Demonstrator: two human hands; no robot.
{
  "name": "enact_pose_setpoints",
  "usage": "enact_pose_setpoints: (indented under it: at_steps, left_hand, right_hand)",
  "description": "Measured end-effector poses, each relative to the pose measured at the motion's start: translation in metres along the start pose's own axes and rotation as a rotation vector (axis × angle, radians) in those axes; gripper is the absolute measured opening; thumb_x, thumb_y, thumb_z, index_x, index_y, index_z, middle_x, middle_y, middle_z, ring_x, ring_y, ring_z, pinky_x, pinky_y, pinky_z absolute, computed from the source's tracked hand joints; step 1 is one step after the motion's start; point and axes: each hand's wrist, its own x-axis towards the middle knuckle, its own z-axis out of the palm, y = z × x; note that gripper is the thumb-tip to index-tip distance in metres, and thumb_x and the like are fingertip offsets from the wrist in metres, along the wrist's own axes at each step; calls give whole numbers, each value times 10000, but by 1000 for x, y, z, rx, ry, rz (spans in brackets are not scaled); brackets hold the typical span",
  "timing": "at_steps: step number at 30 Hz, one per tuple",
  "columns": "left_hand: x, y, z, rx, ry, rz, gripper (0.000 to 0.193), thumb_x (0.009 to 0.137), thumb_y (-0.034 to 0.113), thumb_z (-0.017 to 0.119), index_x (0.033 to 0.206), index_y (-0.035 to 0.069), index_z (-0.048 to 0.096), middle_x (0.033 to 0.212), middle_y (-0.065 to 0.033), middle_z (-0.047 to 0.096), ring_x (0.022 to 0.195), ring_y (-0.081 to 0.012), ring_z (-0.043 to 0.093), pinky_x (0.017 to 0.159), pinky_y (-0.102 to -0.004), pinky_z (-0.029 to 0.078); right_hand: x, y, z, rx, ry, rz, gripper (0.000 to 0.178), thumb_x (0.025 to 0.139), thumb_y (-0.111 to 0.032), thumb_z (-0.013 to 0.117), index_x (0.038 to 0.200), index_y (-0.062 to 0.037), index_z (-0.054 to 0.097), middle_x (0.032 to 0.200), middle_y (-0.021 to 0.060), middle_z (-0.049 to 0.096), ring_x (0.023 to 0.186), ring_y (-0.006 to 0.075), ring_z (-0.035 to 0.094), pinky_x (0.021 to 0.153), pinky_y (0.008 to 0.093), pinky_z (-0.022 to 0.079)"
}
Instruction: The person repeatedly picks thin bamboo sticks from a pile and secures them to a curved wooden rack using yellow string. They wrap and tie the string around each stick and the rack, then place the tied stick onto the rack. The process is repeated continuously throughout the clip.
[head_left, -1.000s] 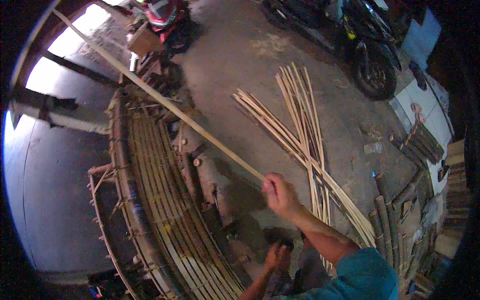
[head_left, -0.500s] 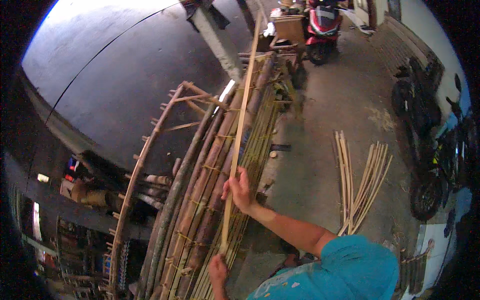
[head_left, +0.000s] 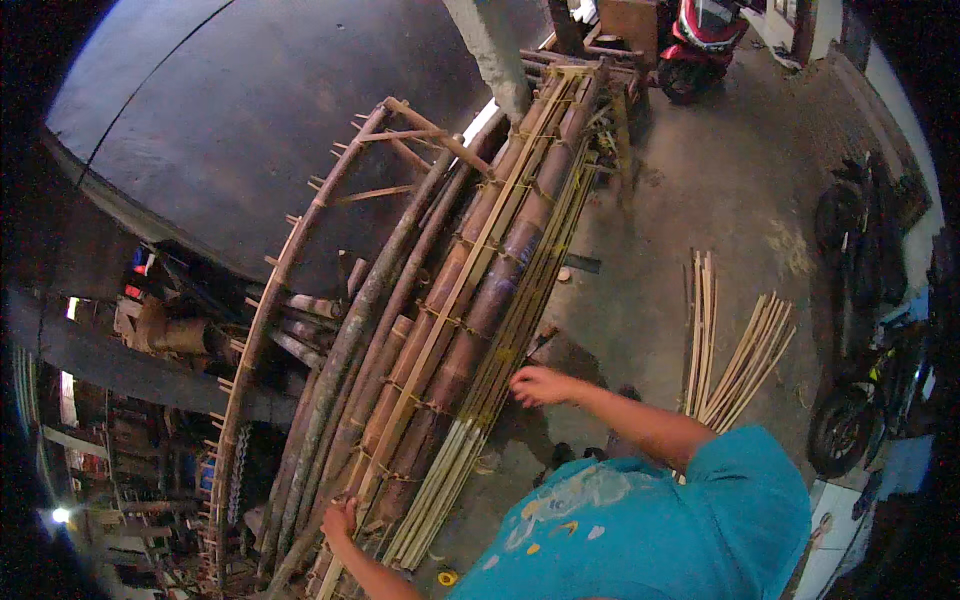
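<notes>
A long pale bamboo strip (head_left: 487, 238) lies lengthwise over a row of thick brown bamboo poles (head_left: 510, 262). My left hand (head_left: 340, 518) is closed at the strip's near end, its fingers partly hidden. Off to the right of the poles, my right hand (head_left: 540, 387) hovers with loosely curled fingers, and nothing shows in them. Beside and below that hand runs a bundle of thin greenish strips (head_left: 450, 460) along the poles' right side. Yellowish ties (head_left: 440, 317) cross the poles at intervals.
A curved bamboo frame with short pegs (head_left: 268, 300) stands left of the poles, near a grey post (head_left: 490, 50). Loose thin sticks (head_left: 745, 360) lie on the floor at right. A red motorbike (head_left: 700, 45) stands at the back, dark motorbikes (head_left: 845, 420) at far right.
The strip was raised in both hands and now rests on the poles. My right hand has let go and moved right; my left hand has moved left and down. The view has shifted.
</notes>
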Motion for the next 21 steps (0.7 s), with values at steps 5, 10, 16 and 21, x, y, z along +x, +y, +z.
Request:
enact_pose_setpoints:
  at_steps: [5,10,16,21]
  left_hand:
    - [32,187,-92,-75,-48,-170,381,882,390,501,966,66,682,934,-205,639,890,-357,605,771,-458,467]
    - [91,404,-144,-293,57,141,364,879,358,509,1060,69,636,979,-206,629,918,-357,599,780,-433,463]
    - [161,665,-207,-496,174,642,432,859,333,559,1195,62,552,1096,-175,608,951,-310,616,820,-380,474]
    - [228,852,-224,-669,128,802,380,841,276,590,1168,82,580,1048,-187,619,887,-314,636,792,-368,488]
  right_hand:
    - [-75,55,-168,89,541,179,264,912,-301,525,1047,-74,533,861,43,594,701,120,566,641,263,478]
    - [-112,69,-304,96,605,197,235,900,-294,539,976,-72,540,785,28,591,615,99,542,499,238,429]
    - [-116,-36,-433,-377,544,76,219,899,-269,533,964,-61,551,784,33,591,624,100,535,530,248,437]
    - [-89,-117,-535,-410,627,-145,228,899,-255,525,986,-46,552,803,48,606,715,125,564,656,282,462]
